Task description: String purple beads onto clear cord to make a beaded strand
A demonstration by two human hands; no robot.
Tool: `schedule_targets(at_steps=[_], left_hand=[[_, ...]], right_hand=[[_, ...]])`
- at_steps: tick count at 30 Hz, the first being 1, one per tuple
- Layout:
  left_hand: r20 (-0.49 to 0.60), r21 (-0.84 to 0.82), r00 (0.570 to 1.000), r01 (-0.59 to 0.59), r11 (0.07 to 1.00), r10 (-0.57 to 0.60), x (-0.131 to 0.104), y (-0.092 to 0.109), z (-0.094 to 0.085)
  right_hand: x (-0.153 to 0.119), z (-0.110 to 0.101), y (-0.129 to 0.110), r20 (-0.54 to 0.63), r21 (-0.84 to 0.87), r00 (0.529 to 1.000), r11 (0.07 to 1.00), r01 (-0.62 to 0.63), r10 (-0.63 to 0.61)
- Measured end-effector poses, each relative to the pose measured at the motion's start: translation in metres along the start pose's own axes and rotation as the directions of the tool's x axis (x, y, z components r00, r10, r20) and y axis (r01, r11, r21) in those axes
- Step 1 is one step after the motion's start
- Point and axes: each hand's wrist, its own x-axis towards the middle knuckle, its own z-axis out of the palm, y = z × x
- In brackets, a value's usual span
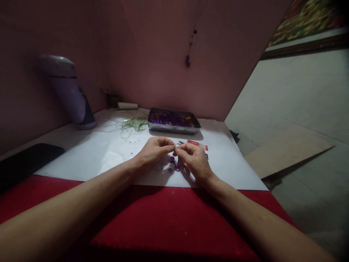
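Both hands meet over the white sheet, fingertips nearly touching. My left hand (157, 147) pinches a tiny pale piece at the top of a beaded strand. My right hand (194, 158) has its thumb and forefinger pressed together on the same spot. Below the fingertips hangs the beaded strand (172, 159), with purple and clear beads, some of them low near the sheet. Just beyond the right hand lie a red-handled tool (193, 142) and small dark scissor-like tips (181, 142). A dark round bead (207, 156) sits beside the right hand.
A metal tray (174, 128) of purple beads stands at the back, beside tangled pale green thread (135, 124). Small beads (131, 142) lie left of my hands. A purple bottle (71, 92) and dark flat object (29, 163) are at left. Another beaded strand (187, 61) hangs on the wall.
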Motion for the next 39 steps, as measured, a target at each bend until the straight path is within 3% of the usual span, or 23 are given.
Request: schedule_targets(at_steps=[19, 31, 39], left_hand=[[-0.021, 0.076, 1.000, 0.002, 0.997, 0.000, 0.0001, 0.0003, 0.0028], [0.017, 0.071, 1.000, -0.009, 0.997, 0.008, 0.0019, -0.0025, 0.0011], [0.014, 0.090, 1.000, -0.006, 0.996, 0.005, 0.0013, -0.0027, 0.0014]], right_hand=[[0.0017, -0.0013, 0.0009, -0.067, -0.222, 0.982, 0.962, 0.160, -0.179], [0.0009, -0.0004, -0.0004, -0.075, -0.062, 0.997, 0.998, 0.027, -0.032], [0.0023, -0.0004, 0.0034, -0.089, -0.144, 0.991, 0.986, 0.087, -0.100]])
